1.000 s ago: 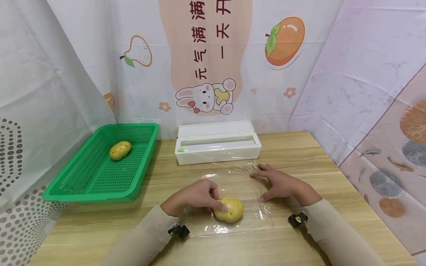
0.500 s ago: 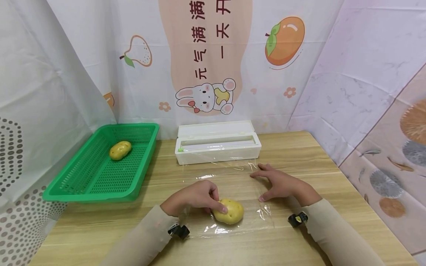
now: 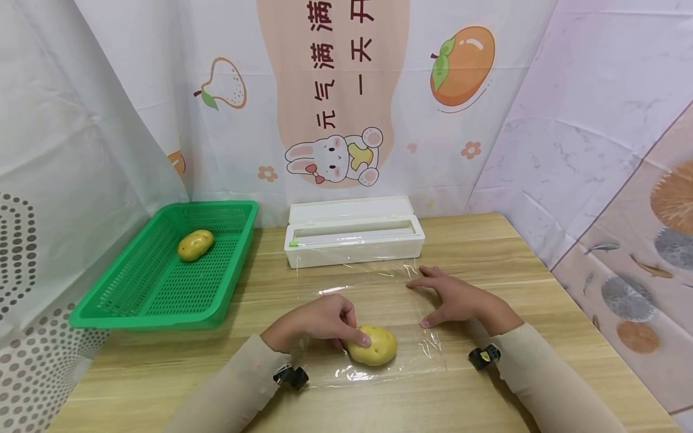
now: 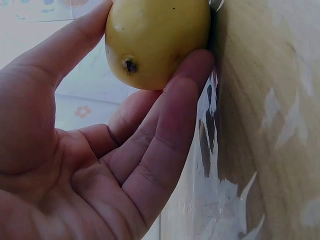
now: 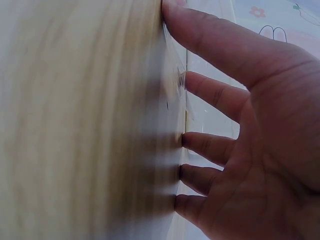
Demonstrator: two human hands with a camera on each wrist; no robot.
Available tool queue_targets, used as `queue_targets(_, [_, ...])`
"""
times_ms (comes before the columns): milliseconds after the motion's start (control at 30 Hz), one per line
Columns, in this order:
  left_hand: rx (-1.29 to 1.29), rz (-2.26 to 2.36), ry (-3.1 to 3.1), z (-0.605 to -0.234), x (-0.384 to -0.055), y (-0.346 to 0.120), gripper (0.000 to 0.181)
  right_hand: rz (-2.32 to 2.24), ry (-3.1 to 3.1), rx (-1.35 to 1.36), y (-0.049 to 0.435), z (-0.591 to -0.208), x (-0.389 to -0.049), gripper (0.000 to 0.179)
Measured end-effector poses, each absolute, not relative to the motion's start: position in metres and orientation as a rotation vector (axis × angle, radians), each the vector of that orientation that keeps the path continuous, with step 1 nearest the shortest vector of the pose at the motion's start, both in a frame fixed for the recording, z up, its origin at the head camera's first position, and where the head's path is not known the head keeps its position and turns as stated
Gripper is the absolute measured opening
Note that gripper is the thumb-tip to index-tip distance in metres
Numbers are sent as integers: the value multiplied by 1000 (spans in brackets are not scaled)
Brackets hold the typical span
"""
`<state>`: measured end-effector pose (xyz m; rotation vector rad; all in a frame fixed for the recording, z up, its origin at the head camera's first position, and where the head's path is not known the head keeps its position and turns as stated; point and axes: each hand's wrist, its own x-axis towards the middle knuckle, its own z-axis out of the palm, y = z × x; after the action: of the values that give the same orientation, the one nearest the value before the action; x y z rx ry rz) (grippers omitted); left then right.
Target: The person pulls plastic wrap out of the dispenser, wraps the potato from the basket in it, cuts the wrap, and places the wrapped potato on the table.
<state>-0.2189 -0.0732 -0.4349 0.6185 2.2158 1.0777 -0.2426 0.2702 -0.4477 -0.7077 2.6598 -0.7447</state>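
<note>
A yellow potato (image 3: 375, 347) lies on a sheet of clear cling film (image 3: 352, 373) near the front of the table. My left hand (image 3: 323, 322) grips its left end, thumb on top; in the left wrist view the fingers (image 4: 165, 120) reach under the potato (image 4: 155, 40). To the right, my right hand (image 3: 453, 299) is spread with its fingertips on the table at the film's right edge. In the right wrist view those fingers (image 5: 215, 97) are apart and hold nothing. The film runs back to a white dispenser box (image 3: 354, 249) with its lid raised.
A green plastic basket (image 3: 216, 316) stands at the left with another potato (image 3: 195, 245) inside. Printed curtains (image 3: 346, 90) close off the back and sides of the wooden table (image 3: 465, 385). A small green slider (image 3: 294, 243) sits at the box's left end.
Both hands stay nearly in place. The potato has shifted very slightly toward the front in the left hand's grip.
</note>
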Motion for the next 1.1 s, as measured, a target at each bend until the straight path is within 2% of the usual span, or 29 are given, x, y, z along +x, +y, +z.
queue_targets(767, [655,1019,2227,-432,-218,-75,37,-739,2665,-717,271,-448,-245,87])
queue_targets(1100, [648,992,2275,-424,-216,-82,43,-730,2658,-688,271,-448,-244,87])
